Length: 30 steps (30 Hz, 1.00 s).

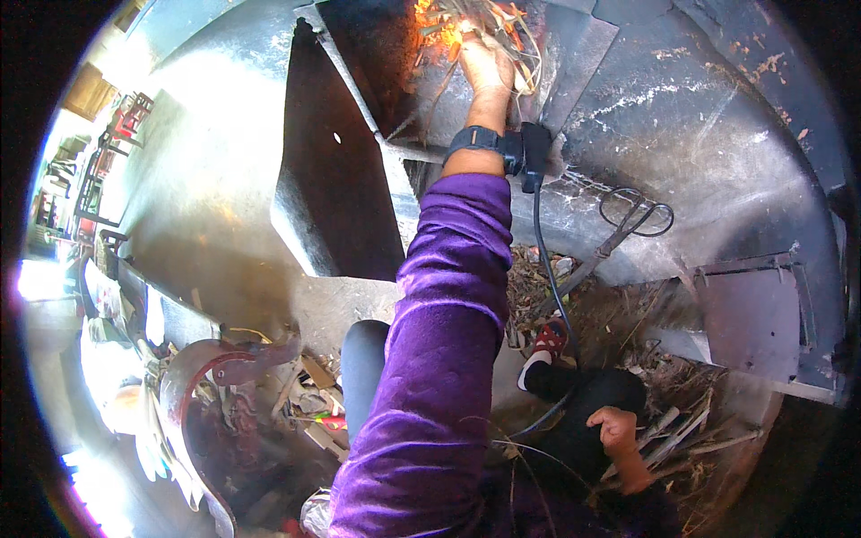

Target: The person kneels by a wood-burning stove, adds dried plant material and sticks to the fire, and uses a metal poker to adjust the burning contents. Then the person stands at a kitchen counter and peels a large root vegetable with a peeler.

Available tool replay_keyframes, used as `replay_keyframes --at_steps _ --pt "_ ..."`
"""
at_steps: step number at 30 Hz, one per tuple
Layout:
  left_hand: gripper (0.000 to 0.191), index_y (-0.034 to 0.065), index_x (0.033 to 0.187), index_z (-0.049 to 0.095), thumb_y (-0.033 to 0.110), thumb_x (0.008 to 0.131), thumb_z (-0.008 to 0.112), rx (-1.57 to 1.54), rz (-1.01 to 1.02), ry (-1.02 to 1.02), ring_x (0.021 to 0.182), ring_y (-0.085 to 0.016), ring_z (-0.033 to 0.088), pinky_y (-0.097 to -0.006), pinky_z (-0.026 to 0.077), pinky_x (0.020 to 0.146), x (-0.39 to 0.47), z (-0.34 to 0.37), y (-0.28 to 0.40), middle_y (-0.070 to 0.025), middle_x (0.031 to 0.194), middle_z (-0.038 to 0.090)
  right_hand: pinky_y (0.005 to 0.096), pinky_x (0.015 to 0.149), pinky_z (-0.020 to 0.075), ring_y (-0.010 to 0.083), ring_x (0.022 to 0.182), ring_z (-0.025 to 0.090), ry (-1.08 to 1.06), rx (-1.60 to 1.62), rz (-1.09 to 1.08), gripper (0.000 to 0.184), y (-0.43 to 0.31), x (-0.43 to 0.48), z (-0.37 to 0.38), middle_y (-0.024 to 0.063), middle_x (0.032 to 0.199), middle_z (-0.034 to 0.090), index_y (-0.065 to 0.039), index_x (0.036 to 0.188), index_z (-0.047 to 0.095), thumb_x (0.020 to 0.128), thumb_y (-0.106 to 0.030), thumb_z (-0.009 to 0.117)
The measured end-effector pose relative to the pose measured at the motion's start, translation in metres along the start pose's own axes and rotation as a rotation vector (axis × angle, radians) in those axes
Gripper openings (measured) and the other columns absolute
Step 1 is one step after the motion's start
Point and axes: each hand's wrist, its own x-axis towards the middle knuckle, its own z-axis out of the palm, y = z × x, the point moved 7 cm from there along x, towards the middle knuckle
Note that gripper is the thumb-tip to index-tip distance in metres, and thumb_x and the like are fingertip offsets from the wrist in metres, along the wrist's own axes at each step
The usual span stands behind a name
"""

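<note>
My left hand (485, 64), at the end of a purple velvet sleeve (451, 323), reaches into the mouth of a stove (437, 107). It grips a bundle of dry stalks (508, 23), and bright flames (437, 30) burn right beside the fingers. A dark band and a small device (535, 148) with a cable are strapped to that wrist. To the left of the arm, a metal stove door (336, 181) hangs open. My right hand (615, 428) rests by my dark-trousered knee (599, 397), its fingers curled and nothing visible in them.
Iron fire tongs (615, 232) with looped handles lean against the stove wall. Twigs and split sticks (679, 424) lie at the right, below a metal plate (753, 323). Wood scraps (313, 390) and a reddish curved metal object (188, 376) are at the left. The black cable (548, 262) hangs from my wrist.
</note>
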Motion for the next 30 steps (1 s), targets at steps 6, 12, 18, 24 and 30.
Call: replay_keyframes --at_steps 6,12,18,24,30 --pt "0.015 -0.0069 0.082 0.052 0.006 0.077 0.046 0.009 -0.061 -0.111 0.074 -0.036 0.057 -0.0393 0.043 0.066 0.011 0.021 0.0 -0.0234 0.076 0.057 0.0287 0.056 0.048 0.0227 0.059 0.06 0.005 0.012 0.034 0.02 -0.002 0.003 0.001 0.0116 0.067 0.06 -0.003 0.067 0.058 0.066 0.006 0.041" --pt "0.023 -0.0058 0.09 0.055 0.012 0.078 0.049 0.056 -0.009 -0.268 0.08 -0.038 0.057 -0.0398 0.044 0.07 0.018 0.022 0.009 -0.0252 0.081 0.058 0.0298 0.055 0.0483 0.0225 0.059 0.06 0.007 -0.017 0.024 0.02 -0.005 0.004 0.0 0.011 0.067 0.06 -0.004 0.067 0.058 0.067 0.006 0.041" --pt "0.031 -0.0066 0.084 0.059 0.022 0.077 0.049 0.188 0.022 -0.433 0.085 -0.04 0.055 -0.0398 0.042 0.079 0.033 0.028 -0.001 -0.0279 0.083 0.057 0.0306 0.054 0.0484 0.0229 0.06 0.06 -0.024 -0.047 -0.002 0.021 -0.005 0.004 0.002 0.0099 0.068 0.061 -0.006 0.068 0.058 0.068 0.007 0.041" --pt "0.034 -0.006 0.086 0.059 0.026 0.076 0.054 0.244 0.047 -0.469 0.087 -0.036 0.057 -0.0385 0.043 0.078 0.042 0.05 -0.017 -0.0257 0.086 0.058 0.0308 0.056 0.0489 0.0233 0.062 0.061 -0.027 -0.073 0.01 0.02 -0.005 0.006 0.003 0.0099 0.069 0.061 -0.006 0.069 0.058 0.067 0.007 0.043" --pt "0.035 -0.0028 0.091 0.058 0.029 0.077 0.052 0.332 0.097 -0.41 0.088 -0.036 0.056 -0.0391 0.044 0.078 0.045 0.071 -0.028 -0.0237 0.091 0.058 0.0305 0.056 0.0489 0.0237 0.063 0.061 -0.042 -0.047 0.027 0.021 -0.007 0.01 0.004 0.0098 0.069 0.061 -0.006 0.071 0.058 0.065 0.008 0.043"
